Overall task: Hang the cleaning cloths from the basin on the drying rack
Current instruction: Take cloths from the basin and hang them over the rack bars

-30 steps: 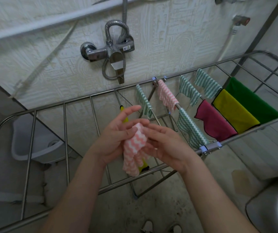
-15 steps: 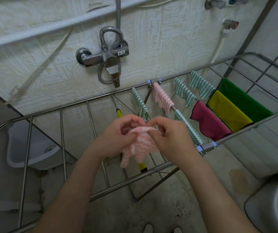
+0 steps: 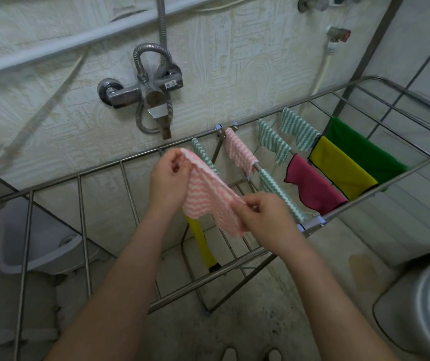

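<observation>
A pink and white zigzag cloth (image 3: 208, 196) is stretched between my hands above the metal drying rack (image 3: 83, 220). My left hand (image 3: 169, 178) pinches its far upper corner. My right hand (image 3: 263, 217) pinches its near edge. The cloth hangs slack below my fingers, over the rack's middle bars. On the rack to the right hang several cloths: a green striped one (image 3: 203, 155), a pink striped one (image 3: 239, 152), a magenta one (image 3: 312, 188), a yellow one (image 3: 338, 168) and a green one (image 3: 362, 149). A grey basin (image 3: 422, 306) shows at the lower right edge; its inside is out of view.
A chrome shower mixer (image 3: 146, 92) with a hose sticks out of the wall behind the rack. A yellow-handled tool (image 3: 203, 246) stands under the rack. A white plastic tub (image 3: 37, 246) sits on the floor at left. The rack's left bars carry nothing.
The bunched pink cloth has been pulled open: my left hand rose toward the far rail with one corner, my right hand drew the other edge down and right.
</observation>
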### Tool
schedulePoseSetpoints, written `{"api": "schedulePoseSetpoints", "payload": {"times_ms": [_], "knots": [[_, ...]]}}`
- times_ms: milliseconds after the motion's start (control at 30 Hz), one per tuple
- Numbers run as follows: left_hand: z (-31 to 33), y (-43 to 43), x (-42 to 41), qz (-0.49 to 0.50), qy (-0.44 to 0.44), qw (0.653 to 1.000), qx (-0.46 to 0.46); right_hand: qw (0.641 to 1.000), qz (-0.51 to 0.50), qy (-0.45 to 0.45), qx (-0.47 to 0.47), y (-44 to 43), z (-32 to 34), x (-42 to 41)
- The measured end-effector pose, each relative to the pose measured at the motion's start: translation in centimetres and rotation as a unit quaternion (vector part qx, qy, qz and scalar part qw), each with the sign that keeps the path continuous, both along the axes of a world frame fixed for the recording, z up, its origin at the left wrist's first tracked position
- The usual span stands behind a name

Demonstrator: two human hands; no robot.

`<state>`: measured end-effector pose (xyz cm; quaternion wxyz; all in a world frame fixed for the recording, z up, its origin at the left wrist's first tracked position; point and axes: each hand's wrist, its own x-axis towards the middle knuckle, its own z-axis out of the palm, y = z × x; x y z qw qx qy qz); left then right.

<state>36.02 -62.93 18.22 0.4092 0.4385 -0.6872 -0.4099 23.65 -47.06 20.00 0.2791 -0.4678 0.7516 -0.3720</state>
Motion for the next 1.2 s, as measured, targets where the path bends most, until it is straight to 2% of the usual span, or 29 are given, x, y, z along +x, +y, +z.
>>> {"api": "schedulePoseSetpoints", "payload": {"times_ms": [100,167,233,333,433,600,767,833,867,967,1100,1200], "knots": [[-0.4,-0.8,-1.0,-0.004,-0.067,0.997,-0.024,0.98,-0.034,-0.196,-0.018,-0.3,-1.8,0.4],[-0.5,-0.6,-2.2,-0.005,-0.141,0.989,-0.042,0.968,-0.08,-0.238,-0.006,-0.3,-3.1,-0.1],[-1.6,-0.6,-3.9,-0.027,-0.191,0.981,-0.016,0.977,-0.119,-0.175,0.007,0.0,-4.6,-1.3],[-3.6,-0.9,-6.4,-0.096,-0.225,0.967,0.074,0.992,-0.109,0.037,0.053,0.1,-6.3,-3.3],[-4.5,-0.8,-8.6,-0.117,-0.271,0.954,0.043,0.984,-0.101,0.113,0.09,-0.2,-7.4,-4.9],[-5.3,-0.6,-11.9,-0.101,-0.314,0.944,-0.023,0.972,-0.132,0.148,0.126,-0.7,-8.4,-7.2],[-6.0,-0.3,-12.4,-0.136,-0.237,0.96,0.062,0.961,-0.145,0.169,0.163,-1.1,-9.0,-8.1],[-6.3,0.0,-11.4,-0.133,-0.217,0.966,0.044,0.959,-0.124,0.2,0.156,-0.9,-9.5,-7.8],[-6.6,0.2,-10.7,-0.116,-0.225,0.967,0.029,0.963,-0.105,0.199,0.149,-0.8,-9.7,-7.4],[-8.1,1.5,-8.6,-0.094,-0.289,0.952,0.018,0.98,-0.022,0.114,0.159,-0.7,-10.0,-5.9],[-10.5,3.3,-7.4,-0.169,-0.361,0.917,0.019,0.967,-0.004,0.158,0.202,-0.6,-10.9,-4.2],[-10.7,3.3,-7.2,-0.181,-0.363,0.914,0.005,0.966,-0.015,0.175,0.187,-0.3,-11.1,-3.7]]}}
